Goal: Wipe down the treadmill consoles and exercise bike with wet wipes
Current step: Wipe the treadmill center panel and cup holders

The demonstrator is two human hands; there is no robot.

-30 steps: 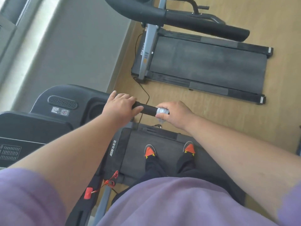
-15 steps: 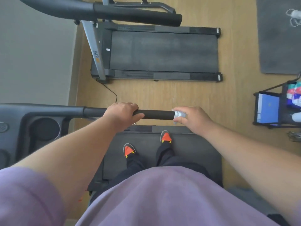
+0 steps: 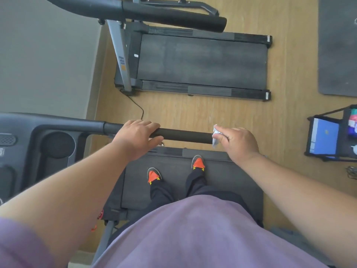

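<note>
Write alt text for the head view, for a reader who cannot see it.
Seen from above, a person standing on a treadmill grips its black handrail with the left hand, while the right hand holds a white wipe at the rail's end. A second treadmill lies ahead on the wood floor.

The handrail (image 3: 183, 135) is matte black, and the wet wipe (image 3: 216, 136) at its end is white with a light blue tone. The console (image 3: 38, 144) left of the handrail is dark grey. Below the handrail, the shoes (image 3: 198, 163) are orange with grey edges and small yellow marks, on a black belt (image 3: 173, 182). The shirt (image 3: 193, 233) is pale purple. The floor (image 3: 193, 109) beyond the handrail is light wood with fine grain lines. The mat (image 3: 337, 45) far right is dark grey.
</note>
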